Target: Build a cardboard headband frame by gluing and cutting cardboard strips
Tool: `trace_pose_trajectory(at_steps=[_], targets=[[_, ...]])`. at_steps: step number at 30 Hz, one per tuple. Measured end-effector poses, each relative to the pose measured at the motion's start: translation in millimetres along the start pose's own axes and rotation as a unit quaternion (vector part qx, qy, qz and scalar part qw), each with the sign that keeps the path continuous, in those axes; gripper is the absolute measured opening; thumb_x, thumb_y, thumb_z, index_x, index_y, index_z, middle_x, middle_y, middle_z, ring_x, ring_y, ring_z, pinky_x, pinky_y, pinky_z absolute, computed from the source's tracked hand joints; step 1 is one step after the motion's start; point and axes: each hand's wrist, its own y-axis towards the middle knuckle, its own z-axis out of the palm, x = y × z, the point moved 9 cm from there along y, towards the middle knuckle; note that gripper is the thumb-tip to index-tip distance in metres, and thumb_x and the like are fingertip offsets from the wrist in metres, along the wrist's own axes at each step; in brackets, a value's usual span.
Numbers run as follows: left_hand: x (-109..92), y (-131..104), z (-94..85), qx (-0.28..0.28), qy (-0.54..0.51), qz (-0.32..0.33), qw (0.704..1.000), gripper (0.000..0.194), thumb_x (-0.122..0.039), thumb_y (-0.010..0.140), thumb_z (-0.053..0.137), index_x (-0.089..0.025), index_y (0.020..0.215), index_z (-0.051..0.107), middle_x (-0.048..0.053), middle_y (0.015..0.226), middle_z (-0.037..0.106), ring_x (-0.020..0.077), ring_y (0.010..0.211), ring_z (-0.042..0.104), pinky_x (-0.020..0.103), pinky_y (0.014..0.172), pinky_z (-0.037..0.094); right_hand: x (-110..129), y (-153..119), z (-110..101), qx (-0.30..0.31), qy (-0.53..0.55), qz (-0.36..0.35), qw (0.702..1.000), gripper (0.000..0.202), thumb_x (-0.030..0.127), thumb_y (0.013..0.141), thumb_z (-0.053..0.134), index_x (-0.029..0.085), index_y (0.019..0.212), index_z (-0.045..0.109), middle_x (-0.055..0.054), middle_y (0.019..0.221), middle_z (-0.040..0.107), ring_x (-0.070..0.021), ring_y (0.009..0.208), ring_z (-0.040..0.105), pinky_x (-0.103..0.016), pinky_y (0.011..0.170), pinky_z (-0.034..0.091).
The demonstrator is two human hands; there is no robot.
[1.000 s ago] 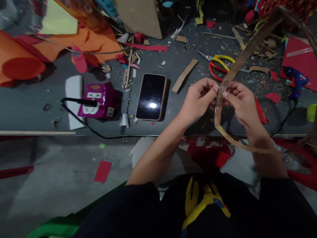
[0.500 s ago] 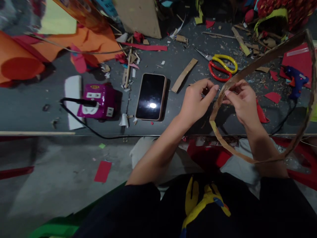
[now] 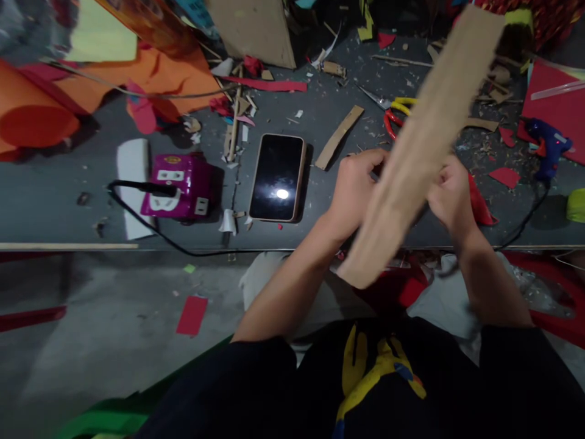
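Observation:
A closed loop of brown cardboard (image 3: 423, 146) is held up in front of me, its broad outer side towards the camera and tilted, blurred by motion. My left hand (image 3: 359, 186) is at its left edge, fingers curled in; the fingertips are hidden behind the cardboard. On the other side my right hand (image 3: 450, 189) is closed on the loop, partly covered by it. Behind the band lie scissors (image 3: 393, 116) with red and yellow handles, partly hidden. A loose cardboard strip (image 3: 339, 137) rests on the table beyond my left hand.
A phone (image 3: 278, 177) and a purple power socket block (image 3: 178, 186) with a black cable lie to the left. At the right is a blue glue gun (image 3: 547, 146) by red paper (image 3: 555, 103). Orange sheets (image 3: 173, 76) and scraps litter the dark table (image 3: 55, 201).
The cardboard loop has turned from an open ring seen edge-on to its broad side facing the camera, swinging leftwards across my hands. My hands have stayed nearly in place.

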Motion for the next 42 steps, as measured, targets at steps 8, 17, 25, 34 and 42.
trace_pose_trajectory(at_steps=[8,17,25,34,42], targets=[[-10.5,1.9,-2.7,0.007,0.023,0.003,1.0,0.014,-0.021,0.084,0.06,-0.017,0.073,0.068,-0.002,0.07,0.071,0.0098,0.064,0.061,0.021,0.061,0.049,13.6,-3.6,-1.0,0.005,-0.004,0.008,1.0,0.03,0.044,0.079,0.074,0.025,0.092,0.054,0.002,0.09,0.064,-0.0111,0.072,0.065,-0.029,0.066,0.062],[-7.2,3.0,-4.9,0.018,-0.012,-0.008,1.0,0.019,-0.021,0.085,0.055,-0.016,0.072,0.068,-0.001,0.069,0.069,0.0093,0.064,0.06,0.02,0.064,0.049,10.8,-2.8,-3.3,0.004,0.004,0.037,0.999,0.027,0.043,0.078,0.074,0.026,0.091,0.056,0.004,0.088,0.061,-0.0075,0.065,0.059,-0.027,0.065,0.063],[-5.4,4.8,-2.1,0.044,-0.033,-0.008,0.998,0.017,-0.024,0.084,0.058,-0.017,0.071,0.068,-0.001,0.069,0.069,0.0103,0.063,0.061,0.021,0.06,0.049,14.4,-2.7,-0.8,0.01,0.029,0.036,0.999,0.028,0.043,0.078,0.074,0.025,0.091,0.057,0.003,0.091,0.061,-0.0092,0.071,0.062,-0.026,0.065,0.062],[-5.2,5.4,-4.1,0.046,-0.002,0.008,0.999,0.016,-0.023,0.079,0.06,-0.018,0.066,0.067,-0.001,0.062,0.065,0.0107,0.06,0.057,0.022,0.057,0.046,14.1,-3.2,1.5,0.019,0.02,0.035,0.999,0.026,0.042,0.078,0.075,0.026,0.09,0.058,0.003,0.091,0.061,-0.0091,0.069,0.062,-0.026,0.065,0.063],[-5.1,5.7,-2.7,0.049,-0.011,0.01,0.999,0.017,-0.021,0.082,0.057,-0.017,0.068,0.067,-0.002,0.063,0.064,0.0098,0.059,0.057,0.022,0.057,0.047,15.2,-2.7,-0.3,0.012,0.033,0.031,0.999,0.027,0.043,0.077,0.076,0.025,0.089,0.059,0.003,0.089,0.063,-0.0088,0.067,0.063,-0.026,0.065,0.063]])
